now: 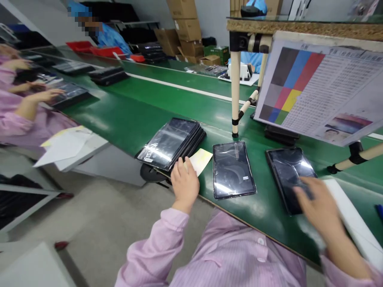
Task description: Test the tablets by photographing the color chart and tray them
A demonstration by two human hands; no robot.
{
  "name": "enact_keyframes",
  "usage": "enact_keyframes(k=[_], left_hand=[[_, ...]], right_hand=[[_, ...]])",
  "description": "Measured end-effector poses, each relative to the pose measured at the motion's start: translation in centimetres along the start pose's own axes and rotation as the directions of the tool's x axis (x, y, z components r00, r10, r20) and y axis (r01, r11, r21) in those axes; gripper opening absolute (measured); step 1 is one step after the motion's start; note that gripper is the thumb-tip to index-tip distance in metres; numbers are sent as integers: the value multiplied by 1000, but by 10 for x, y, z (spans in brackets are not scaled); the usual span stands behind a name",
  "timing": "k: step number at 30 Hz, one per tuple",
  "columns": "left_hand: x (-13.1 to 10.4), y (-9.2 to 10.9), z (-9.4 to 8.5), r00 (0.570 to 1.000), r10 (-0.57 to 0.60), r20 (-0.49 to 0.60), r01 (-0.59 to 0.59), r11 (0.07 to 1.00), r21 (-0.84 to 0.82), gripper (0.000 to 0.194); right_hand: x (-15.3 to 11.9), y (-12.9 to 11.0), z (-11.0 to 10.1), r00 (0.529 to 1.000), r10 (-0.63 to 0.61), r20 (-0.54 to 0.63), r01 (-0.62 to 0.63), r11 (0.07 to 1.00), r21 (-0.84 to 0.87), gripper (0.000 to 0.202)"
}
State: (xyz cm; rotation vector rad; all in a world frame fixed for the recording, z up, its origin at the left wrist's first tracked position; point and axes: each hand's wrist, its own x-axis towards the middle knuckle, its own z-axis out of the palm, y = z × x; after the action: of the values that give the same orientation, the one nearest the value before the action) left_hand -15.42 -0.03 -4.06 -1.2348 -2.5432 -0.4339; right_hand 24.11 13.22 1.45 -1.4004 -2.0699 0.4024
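My left hand (186,184) rests at the near right corner of a stack of black tablets (170,143), its fingers stretched out and touching the stack's edge. Under and beside those fingers lies a yellowish paper slip (202,160). A single tablet (233,169) in clear film, with a small white label, lies flat in front of me. Farther right, my right hand (321,205) is over another dark tablet (289,175), somewhat blurred. Its thumb and fingers are apart, with the tablet's surface showing between them; whether they touch it is unclear.
A printed colour chart (317,87) hangs from a shelf frame with a pale post (235,91). A white strip (353,219) lies at the right. More tablets (108,75) sit on the green bench (119,115). A co-worker's hands (44,95) are at the left.
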Motion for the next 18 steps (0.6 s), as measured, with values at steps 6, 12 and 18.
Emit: enact_keyframes(k=[6,12,18], left_hand=[[-36,43,14,980,123,157,-47,908,-415,61],[-20,56,36,970,63,235,91,804,-588,63],[-48,89,-5,965,134,226,94,626,-774,65]], right_hand=[[23,-93,137,891,14,454,-205,905,373,79],[36,-87,159,917,111,383,-291,843,452,64],[6,-67,93,950,177,256,-290,800,525,53]])
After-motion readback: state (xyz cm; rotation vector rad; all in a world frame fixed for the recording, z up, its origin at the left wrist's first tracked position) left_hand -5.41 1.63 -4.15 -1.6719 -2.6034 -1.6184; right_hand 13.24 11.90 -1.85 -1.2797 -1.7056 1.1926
